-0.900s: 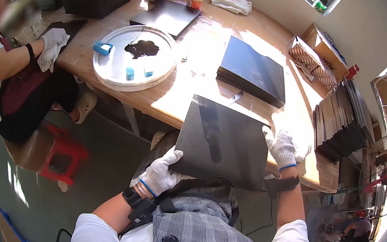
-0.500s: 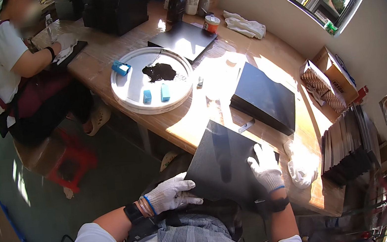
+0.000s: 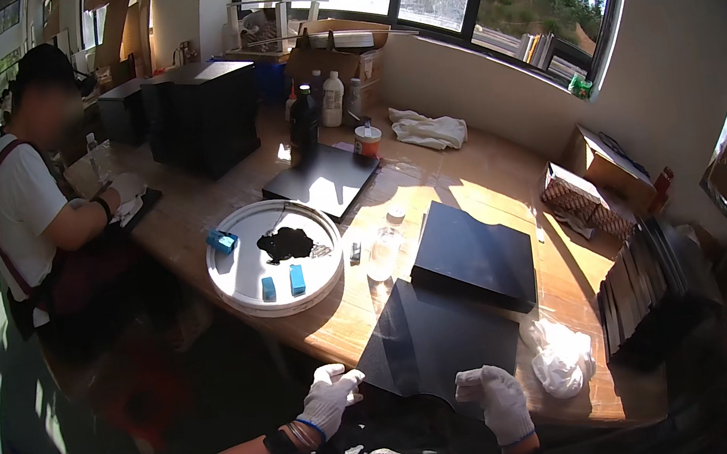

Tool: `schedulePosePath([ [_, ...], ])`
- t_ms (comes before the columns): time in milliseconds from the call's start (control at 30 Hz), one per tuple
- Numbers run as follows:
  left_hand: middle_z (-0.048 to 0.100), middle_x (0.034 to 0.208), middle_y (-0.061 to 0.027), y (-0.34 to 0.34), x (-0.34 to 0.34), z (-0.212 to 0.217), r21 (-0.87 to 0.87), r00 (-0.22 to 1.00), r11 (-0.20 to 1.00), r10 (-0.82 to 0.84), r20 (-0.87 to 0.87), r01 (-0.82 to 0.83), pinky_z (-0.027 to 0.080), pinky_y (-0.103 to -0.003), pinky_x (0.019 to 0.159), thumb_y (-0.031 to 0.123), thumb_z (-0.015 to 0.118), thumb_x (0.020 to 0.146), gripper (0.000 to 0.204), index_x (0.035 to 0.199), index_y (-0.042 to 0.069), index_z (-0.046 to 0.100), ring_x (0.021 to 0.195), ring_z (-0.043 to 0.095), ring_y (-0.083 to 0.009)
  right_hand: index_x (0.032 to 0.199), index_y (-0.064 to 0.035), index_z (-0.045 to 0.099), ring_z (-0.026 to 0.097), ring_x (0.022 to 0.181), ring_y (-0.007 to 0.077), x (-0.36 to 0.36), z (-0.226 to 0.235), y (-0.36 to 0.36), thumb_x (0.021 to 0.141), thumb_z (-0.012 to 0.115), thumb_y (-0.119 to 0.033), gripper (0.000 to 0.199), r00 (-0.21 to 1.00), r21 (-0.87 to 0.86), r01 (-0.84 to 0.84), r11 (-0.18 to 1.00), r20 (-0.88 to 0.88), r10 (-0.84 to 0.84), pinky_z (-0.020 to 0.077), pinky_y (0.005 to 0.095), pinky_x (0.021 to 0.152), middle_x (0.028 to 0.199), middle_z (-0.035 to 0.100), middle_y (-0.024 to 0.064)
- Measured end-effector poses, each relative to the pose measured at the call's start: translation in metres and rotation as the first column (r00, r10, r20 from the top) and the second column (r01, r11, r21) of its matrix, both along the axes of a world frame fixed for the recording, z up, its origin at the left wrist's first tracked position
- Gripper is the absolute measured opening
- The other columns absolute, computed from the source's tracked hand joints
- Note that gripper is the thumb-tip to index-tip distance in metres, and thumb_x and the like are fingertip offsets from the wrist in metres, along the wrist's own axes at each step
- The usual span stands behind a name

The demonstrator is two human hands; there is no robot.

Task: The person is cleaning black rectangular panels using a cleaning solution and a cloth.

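A flat black panel (image 3: 441, 337) lies at the front of the table, its near edge toward me. My left hand (image 3: 328, 401), in a white knitted glove, is at the panel's left corner with fingers stretched out and apart. Just over the panel's near right edge is my right hand (image 3: 498, 402), gloved alike, its fingers bent and pressed together; whatever they may hold is hidden. Behind the panel rests a stack of black panels (image 3: 471, 253). A round white lid-like tray (image 3: 242, 292) carries a black paint-like puddle (image 3: 284, 243) and small blue blocks (image 3: 296, 279).
Crumpled white cloth (image 3: 560, 357) lies right of the panel. Many thin boards (image 3: 642, 298) stand stacked at far right. Dark and white bottles (image 3: 332, 100), an orange tub (image 3: 367, 140) and another black panel (image 3: 319, 182) are farther back. A co-worker (image 3: 43, 190) sits at left.
The black panel, formerly held tilted over my lap between both hands, now lies on the table. My right hand has come off its surface and curled. The view has lifted toward the window.
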State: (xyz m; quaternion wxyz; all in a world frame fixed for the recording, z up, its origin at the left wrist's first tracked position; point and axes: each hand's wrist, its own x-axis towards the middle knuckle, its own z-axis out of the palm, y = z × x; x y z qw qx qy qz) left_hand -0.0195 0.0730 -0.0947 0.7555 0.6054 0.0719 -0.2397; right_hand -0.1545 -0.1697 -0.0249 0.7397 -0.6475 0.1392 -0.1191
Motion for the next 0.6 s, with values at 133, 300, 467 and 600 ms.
schedulePosePath([
  [133, 0.057, 0.119, -0.0164, 0.013, 0.001, 0.023, 0.051, 0.973, 0.996, -0.078, 0.215, 0.068, 0.058, -0.035, 0.083, 0.020, 0.071, 0.090, 0.057, 0.134, 0.000, 0.041, 0.104, 0.061, -0.0215, 0.104, -0.0004, 0.066, 0.066, 0.098, 0.0265, 0.020, -0.003, 0.028, 0.103, 0.048, -0.033, 0.037, 0.997, 0.666, -0.048, 0.744, 0.081, -0.007, 0.0508, 0.0432, 0.095, 0.104, 0.069, 0.0148],
  [300, 0.050, 0.139, -0.0187, -0.008, -0.031, 0.068, -0.194, 0.733, 0.887, -0.204, 0.649, 0.419, 0.049, -0.037, 0.100, 0.014, 0.064, 0.096, 0.060, 0.146, 0.005, 0.033, 0.116, 0.057, -0.0227, 0.119, 0.0015, 0.054, 0.060, 0.111, 0.0274, 0.039, 0.015, 0.115, 0.100, 0.051, -0.010, 0.022, 0.922, -0.378, -0.152, 0.913, 0.279, 0.269, 0.0462, 0.0370, 0.102, 0.124, 0.059, 0.0174],
  [467, 0.067, 0.106, -0.0176, 0.007, -0.019, 0.060, -0.383, 0.899, 0.892, -0.054, 0.434, 0.238, 0.055, -0.040, 0.089, 0.034, 0.050, 0.103, 0.043, 0.125, -0.002, 0.053, 0.096, 0.066, -0.0265, 0.142, 0.0034, 0.038, 0.050, 0.128, 0.0187, 0.058, -0.012, 0.143, 0.098, 0.041, 0.005, 0.043, 0.838, -0.141, -0.444, 0.885, 0.284, 0.466, 0.0411, 0.0297, 0.105, 0.137, 0.050, 0.0133],
  [600, 0.066, 0.093, -0.0143, 0.014, -0.020, 0.089, -0.461, 0.941, 0.884, 0.084, 0.329, 0.082, 0.058, -0.040, 0.080, 0.041, 0.048, 0.103, 0.043, 0.107, 0.000, 0.056, 0.086, 0.066, -0.0248, 0.151, 0.0043, 0.025, 0.040, 0.137, 0.0190, 0.052, 0.009, 0.155, 0.108, 0.028, -0.023, 0.051, 0.795, 0.032, -0.545, 0.838, 0.335, 0.505, 0.0316, 0.0298, 0.113, 0.148, 0.040, 0.0148],
])
